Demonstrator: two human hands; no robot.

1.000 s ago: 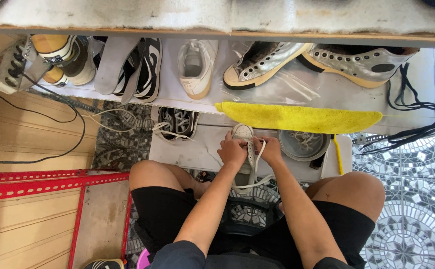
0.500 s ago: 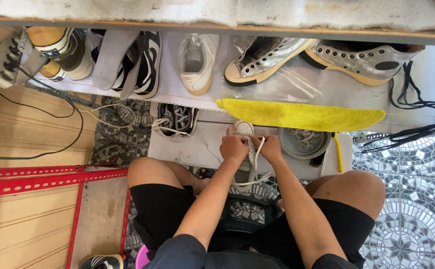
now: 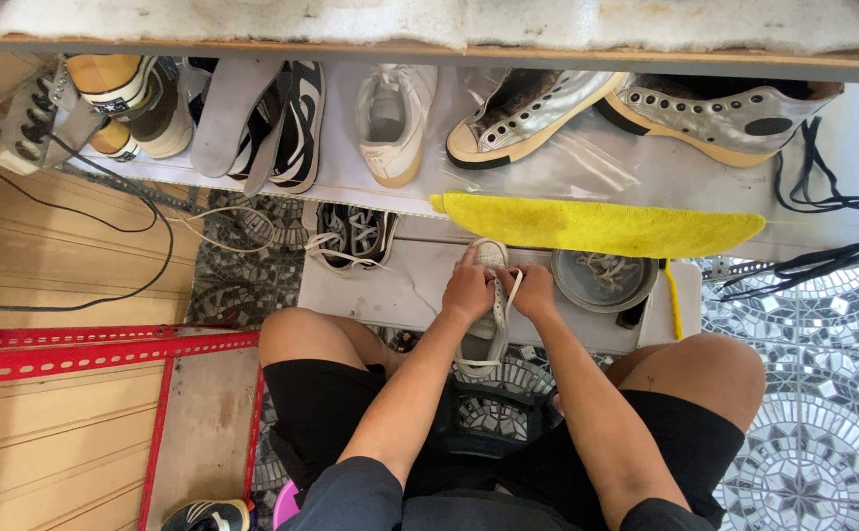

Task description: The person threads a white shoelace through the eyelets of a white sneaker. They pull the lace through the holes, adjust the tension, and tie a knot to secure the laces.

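Black shorts cover the seated person's lap at the bottom of the view, with both bare knees spread wide over the grey mosaic-tiled floor (image 3: pixel 823 413). Between the knees, both forearms reach forward to a pale cream lace-up sneaker (image 3: pixel 488 329), which stands toe-away on the near edge of a low white counter (image 3: pixel 390 290). The left hand (image 3: pixel 469 290) grips the sneaker's left side near the toe, its fingers curled shut around the upper and lace. The right hand (image 3: pixel 533 292) sits just beside it on the right side, fingers closed in a pinch on a strand of white shoelace (image 3: pixel 514 285) that runs up over the eyelets. A loop of lace hangs loose below the heel.

To the right on the same counter rests a round grey metal bowl (image 3: pixel 606 280) holding coiled laces. To the left lies a dark patterned sneaker (image 3: pixel 355 234) with trailing white laces. Further out, a long yellow cloth (image 3: pixel 596 224) drapes over the edge of a white shelf (image 3: pixel 665 172). On that shelf lie a white low sneaker (image 3: pixel 395 123) and two silver high-top shoes (image 3: pixel 528 113), with black laces (image 3: pixel 832 226) hanging at the right end. Red perforated metal rails (image 3: pixel 75 349) lie on the wooden floor at left.
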